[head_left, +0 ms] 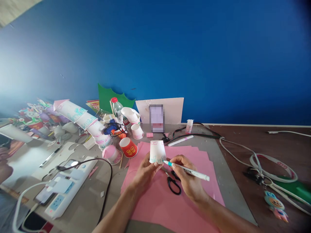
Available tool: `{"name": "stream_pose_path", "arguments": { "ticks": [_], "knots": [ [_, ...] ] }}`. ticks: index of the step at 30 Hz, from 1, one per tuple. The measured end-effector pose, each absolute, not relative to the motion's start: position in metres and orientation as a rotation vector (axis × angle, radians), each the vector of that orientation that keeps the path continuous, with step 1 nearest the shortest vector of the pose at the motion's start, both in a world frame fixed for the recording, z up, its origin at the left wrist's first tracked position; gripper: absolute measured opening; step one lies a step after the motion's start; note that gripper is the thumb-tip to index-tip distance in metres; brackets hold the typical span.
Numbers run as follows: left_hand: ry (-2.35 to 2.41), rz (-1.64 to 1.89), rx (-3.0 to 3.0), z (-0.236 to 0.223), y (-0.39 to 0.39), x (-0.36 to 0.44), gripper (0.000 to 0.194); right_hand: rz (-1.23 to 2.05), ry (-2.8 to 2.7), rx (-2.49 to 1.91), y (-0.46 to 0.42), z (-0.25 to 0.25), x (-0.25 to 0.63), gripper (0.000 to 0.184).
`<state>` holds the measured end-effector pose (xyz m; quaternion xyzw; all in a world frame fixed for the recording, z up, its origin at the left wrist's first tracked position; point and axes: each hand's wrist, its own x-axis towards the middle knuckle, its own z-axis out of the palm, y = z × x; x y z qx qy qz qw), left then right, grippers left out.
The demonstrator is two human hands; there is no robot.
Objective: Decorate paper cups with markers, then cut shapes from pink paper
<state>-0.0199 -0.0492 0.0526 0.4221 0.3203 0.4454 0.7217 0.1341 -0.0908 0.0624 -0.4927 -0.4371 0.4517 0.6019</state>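
My left hand (pixel 148 168) holds a white paper cup (pixel 157 149) upside down by its lower part. Pink marks run along the cup's top, and teal scribbles circle its wide lower edge. Between the fingers of my right hand (pixel 186 174) is a white marker (pixel 194 173) with a teal end, whose tip meets or nearly meets the cup's lower right side. Under my hands lie pink paper sheets (pixel 155 207) and black-handled scissors (pixel 174 186), their blades partly hidden by my hands.
A leaning stack of decorated cups (pixel 85 119) stands to the left, near a red cup (pixel 128 147). A power strip (pixel 70 187) with cables lies at front left. Behind are a glue stick (pixel 189 126) and a pink-white marker (pixel 180 140). Another person's hand (pixel 5 165) shows at far left.
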Motion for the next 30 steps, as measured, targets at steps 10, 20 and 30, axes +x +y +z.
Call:
{"name": "stream_pose_path", "arguments": {
  "ticks": [10, 20, 30],
  "knots": [
    [0.715, 1.007, 0.912, 0.0514, -0.0485, -0.0199, 0.059, 1.092, -0.997, -1.159, -0.0890, 0.0619, 0.1352, 0.013],
    [0.704, 0.996, 0.909, 0.0520, -0.0477, -0.0195, 0.060, 1.051, -0.999, -1.200, -0.0879, 0.0555, 0.1372, 0.013],
    [0.705, 1.005, 0.906, 0.0535, -0.0490, -0.0191, 0.054, 1.078, -1.019, -1.197, -0.0875, 0.0552, 0.1378, 0.014]
  ]
}}
